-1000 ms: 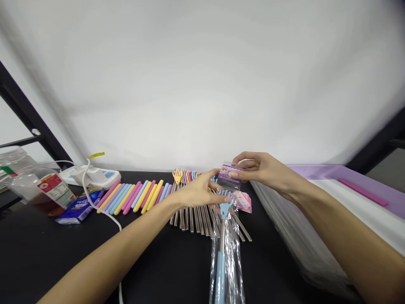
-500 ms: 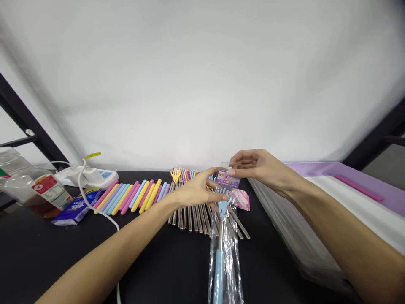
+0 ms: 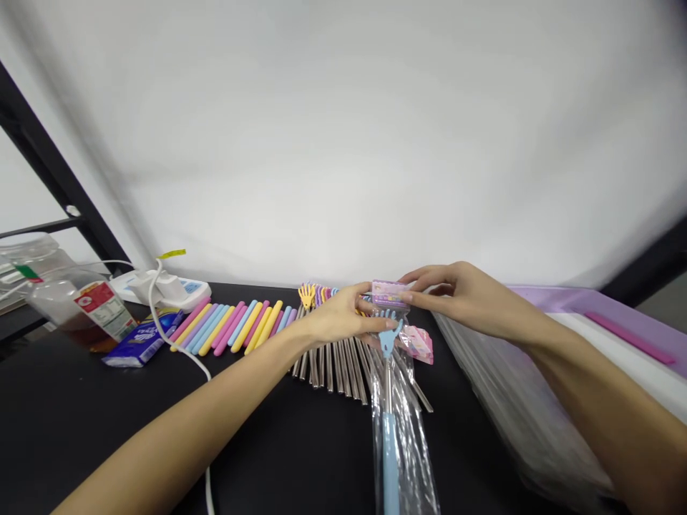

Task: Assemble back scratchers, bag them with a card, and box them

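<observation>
My left hand point(image 3: 339, 316) is closed near the hand-shaped head of a light-blue back scratcher point(image 3: 391, 450), which has a metal shaft and a blue handle. A clear plastic sleeve point(image 3: 416, 443) surrounds the scratcher and hangs toward me. My right hand point(image 3: 464, 297) pinches a small pink and purple printed card point(image 3: 386, 292) just above the scratcher's head, by the sleeve's top end. Under the hands lie several back scratchers with metal shafts point(image 3: 343, 368), their colourful heads pointing to the wall. A pink printed packet point(image 3: 418, 343) rests beside them.
Several pastel handles point(image 3: 236, 325) lie in a row on the left of the black table point(image 3: 300, 450). Farther left are a blue packet point(image 3: 144, 340), a bottle point(image 3: 80, 307), a power strip point(image 3: 187, 293) and a white cable point(image 3: 177, 343). Stacked plastic sleeves point(image 3: 483, 386) and a lilac tray point(image 3: 617, 307) stand right.
The card has tilted and come down closer to the scratcher's head and the sleeve's top. My right hand has shifted with it. The whole view has swung slightly.
</observation>
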Motion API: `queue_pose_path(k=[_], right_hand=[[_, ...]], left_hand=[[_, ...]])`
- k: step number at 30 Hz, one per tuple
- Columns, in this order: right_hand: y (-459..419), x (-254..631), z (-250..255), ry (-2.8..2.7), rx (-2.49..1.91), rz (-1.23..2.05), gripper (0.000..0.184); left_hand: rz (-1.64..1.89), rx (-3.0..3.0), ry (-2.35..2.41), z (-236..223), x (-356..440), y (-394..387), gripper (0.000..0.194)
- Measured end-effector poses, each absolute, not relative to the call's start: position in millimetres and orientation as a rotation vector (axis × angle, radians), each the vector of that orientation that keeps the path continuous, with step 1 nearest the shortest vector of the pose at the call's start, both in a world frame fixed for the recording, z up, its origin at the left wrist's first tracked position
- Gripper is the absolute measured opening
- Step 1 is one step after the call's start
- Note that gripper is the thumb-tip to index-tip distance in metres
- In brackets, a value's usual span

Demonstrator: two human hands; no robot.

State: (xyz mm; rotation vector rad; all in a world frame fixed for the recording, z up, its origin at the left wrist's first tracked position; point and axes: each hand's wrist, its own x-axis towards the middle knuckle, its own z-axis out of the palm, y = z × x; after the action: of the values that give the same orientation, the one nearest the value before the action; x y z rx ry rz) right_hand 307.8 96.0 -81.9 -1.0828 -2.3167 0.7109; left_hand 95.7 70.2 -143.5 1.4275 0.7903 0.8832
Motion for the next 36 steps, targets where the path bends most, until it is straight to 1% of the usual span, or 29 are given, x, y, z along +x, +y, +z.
queue_pose_path(k=[4,6,8,12,13,15,18,21,23,25,28,30,33,36], right_hand=[[96,311,-82,-2.249,-1.22,0.616,0.034],[95,312,-85,-2.293,-1.273,0.618,0.039],[92,311,-89,-2.353,-1.284,0.727,0.04],[82,308,-94,-2.25,-1.218,1.187,0.033],[80,308,-93,-2.207,-1.213,1.232,0.032],[77,313,-87,-2.158,-1.223,1.188,0.03],[80,337,-73,-2.123,-1.255,1.027,0.03],[89,382,-60,-2.033,-1.36,0.835,0.036],[98,420,-59,-1.961,-1.468,0.706,0.038],[107,458,-67,-1.899,-1.586,0.644,0.037],[116,500,-94,-1.783,-1.722,0.623,0.034],[116,513,-115,-1.737,-1.764,0.765,0.033],[110,514,-137,-1.76,-1.802,0.925,0.031],[102,508,-139,-1.978,-1.921,0.874,0.02]], left_hand=[[0.914,1.385,0.838,-143,97,74,0.034],[1.004,1.347,0.875,-141,97,76,0.025],[1.138,1.284,0.924,-139,97,78,0.022],[1.415,1.132,0.974,-131,100,77,0.021],[1.457,1.105,0.978,-128,103,77,0.022],[1.492,1.08,0.961,-121,111,78,0.026],[1.426,1.086,0.845,-111,131,83,0.037],[1.253,1.15,0.831,-107,161,91,0.045],[1.105,1.331,0.889,-111,183,96,0.039],[0.979,1.648,0.929,-117,204,98,0.028],[0.889,2.126,0.939,-124,230,98,0.022],[0.837,2.331,0.951,-128,242,98,0.023],[0.745,2.467,1.027,-131,252,101,0.027],[0.667,2.487,1.082,-136,252,103,0.029]])
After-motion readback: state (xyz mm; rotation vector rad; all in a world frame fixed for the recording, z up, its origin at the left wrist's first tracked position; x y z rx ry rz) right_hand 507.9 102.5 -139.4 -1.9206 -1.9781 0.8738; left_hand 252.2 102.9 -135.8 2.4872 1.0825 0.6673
